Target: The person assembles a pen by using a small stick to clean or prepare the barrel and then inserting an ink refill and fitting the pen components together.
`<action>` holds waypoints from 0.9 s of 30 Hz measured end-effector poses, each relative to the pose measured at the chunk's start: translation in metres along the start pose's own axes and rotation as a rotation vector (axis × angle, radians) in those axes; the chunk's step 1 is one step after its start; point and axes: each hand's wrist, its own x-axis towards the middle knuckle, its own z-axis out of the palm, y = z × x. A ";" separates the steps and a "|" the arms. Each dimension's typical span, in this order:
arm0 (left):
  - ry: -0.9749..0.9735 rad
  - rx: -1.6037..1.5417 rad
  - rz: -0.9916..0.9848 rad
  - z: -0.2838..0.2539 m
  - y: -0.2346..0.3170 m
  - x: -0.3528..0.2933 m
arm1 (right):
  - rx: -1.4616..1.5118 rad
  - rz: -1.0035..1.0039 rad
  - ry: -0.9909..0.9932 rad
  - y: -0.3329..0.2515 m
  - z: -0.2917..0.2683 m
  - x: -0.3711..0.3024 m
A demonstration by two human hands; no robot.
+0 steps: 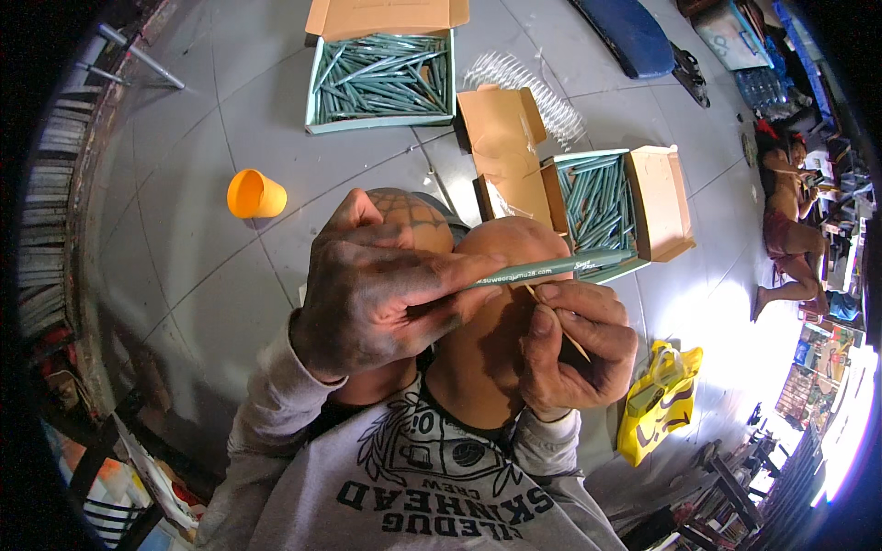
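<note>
A slim green tube-like piece (549, 269) with white print lies level above my knees. My left hand (367, 289) is closed on its left end, pinching it between thumb and fingers. In my right hand (588, 344), closed as well, is a thin pointed wooden stick (577, 342), gripped between thumb and fingertips. The stick's upper end meets the underside of the green piece; I cannot tell whether it goes in. Beyond my knees, an open box (381, 122) holds many similar green pieces. A second open box (627, 269) of them stands to the right.
An orange cup (266, 196) lies on its side on the grey tiles to the left. Clear rippled plastic (528, 92) and a cardboard flap (501, 138) lie between the boxes. At right are a yellow bag (663, 390) and another person (790, 220); a dark blue padded object (629, 37) lies farther off.
</note>
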 end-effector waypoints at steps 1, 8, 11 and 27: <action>0.009 -0.003 0.003 0.002 -0.001 0.000 | 0.012 -0.002 0.005 0.001 0.000 0.000; 0.071 -0.033 0.053 0.004 -0.001 0.000 | -0.038 0.010 -0.032 -0.003 0.001 0.001; 0.053 -0.006 0.049 0.003 -0.001 -0.001 | -0.039 0.037 -0.047 -0.006 0.002 0.000; 0.086 -0.030 0.072 0.004 -0.001 0.001 | -0.045 0.024 -0.058 -0.002 0.000 0.001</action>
